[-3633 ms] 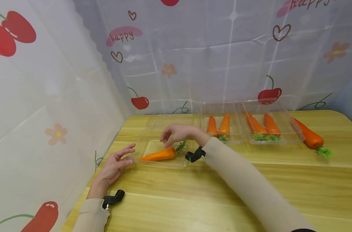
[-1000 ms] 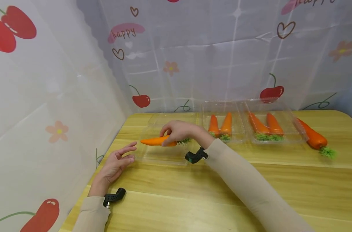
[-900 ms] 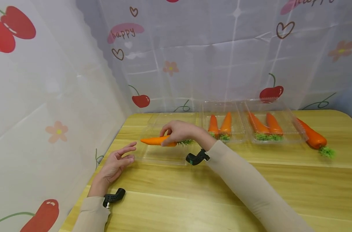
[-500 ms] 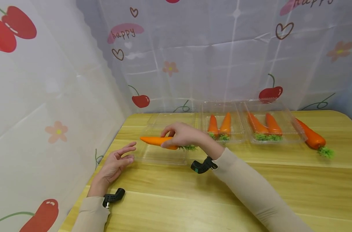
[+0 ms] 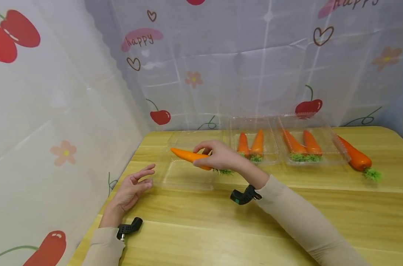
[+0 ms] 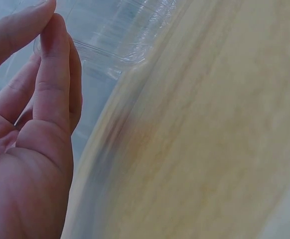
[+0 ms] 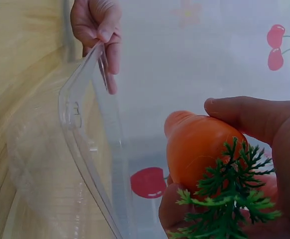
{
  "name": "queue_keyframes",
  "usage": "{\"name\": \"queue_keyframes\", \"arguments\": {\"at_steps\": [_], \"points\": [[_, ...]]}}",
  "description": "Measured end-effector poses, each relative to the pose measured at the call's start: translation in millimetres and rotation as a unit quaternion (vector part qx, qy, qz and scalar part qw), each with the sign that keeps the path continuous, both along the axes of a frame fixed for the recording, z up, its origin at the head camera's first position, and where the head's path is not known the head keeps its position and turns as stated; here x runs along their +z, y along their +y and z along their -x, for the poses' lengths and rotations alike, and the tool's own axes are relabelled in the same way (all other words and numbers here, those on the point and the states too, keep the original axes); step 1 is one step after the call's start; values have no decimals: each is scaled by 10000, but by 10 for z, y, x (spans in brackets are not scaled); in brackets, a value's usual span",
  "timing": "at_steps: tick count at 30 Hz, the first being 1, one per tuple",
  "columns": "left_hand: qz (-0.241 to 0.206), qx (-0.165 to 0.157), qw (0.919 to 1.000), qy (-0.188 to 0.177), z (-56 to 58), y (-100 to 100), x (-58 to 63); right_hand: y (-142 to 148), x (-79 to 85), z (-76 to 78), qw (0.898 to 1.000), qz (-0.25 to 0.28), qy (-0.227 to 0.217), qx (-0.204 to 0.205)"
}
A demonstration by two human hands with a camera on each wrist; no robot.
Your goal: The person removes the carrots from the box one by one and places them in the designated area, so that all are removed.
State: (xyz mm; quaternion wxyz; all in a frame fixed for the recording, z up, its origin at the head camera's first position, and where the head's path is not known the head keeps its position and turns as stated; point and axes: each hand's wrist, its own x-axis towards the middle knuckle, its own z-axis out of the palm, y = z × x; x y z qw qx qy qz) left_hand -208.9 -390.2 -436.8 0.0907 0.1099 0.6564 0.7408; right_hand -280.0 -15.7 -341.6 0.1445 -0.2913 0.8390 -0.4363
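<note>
My right hand (image 5: 218,157) holds an orange carrot (image 5: 185,154) with green leaves (image 7: 229,204), thumb and fingers round its thick end. The carrot is tilted, its tip pointing up and left above an open clear plastic container (image 5: 188,186). In the right wrist view, the container's rim (image 7: 65,112) is left of the carrot. My left hand (image 5: 131,190) pinches the container's near left corner, thumb and fingers on either side of its rim. The left wrist view shows this hand (image 6: 40,124) with the clear corner (image 6: 130,57) behind its fingers.
To the right stand two more clear containers, each with two carrots: one in the middle (image 5: 257,142), one further right (image 5: 311,142). A loose carrot (image 5: 357,159) lies beside the right one. A cherry-patterned curtain (image 5: 221,74) hangs behind the wooden table (image 5: 205,225).
Earlier the carrot lay in the container under my right hand. The right hand has gripped and lifted it, then moved slightly right, turning its tip upward. The left hand has stayed put.
</note>
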Motion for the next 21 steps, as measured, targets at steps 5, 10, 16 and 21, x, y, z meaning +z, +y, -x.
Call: {"name": "queue_keyframes", "arguments": {"at_steps": [5, 10, 16, 21], "points": [[-26, -44, 10000, 24, -11, 2, -12, 109, -41, -54, 9999, 66, 67, -128], [-83, -172, 9997, 125, -41, -16, -19, 227, -81, -107, 9996, 56, 220, -141], [-92, -124, 9998, 140, -34, -16, -19, 398, -70, -156, 9988, 89, 332, -342], [-57, -136, 9998, 157, 8, -8, -18, 545, -47, -190, 9978, 38, 342, -562]]}}
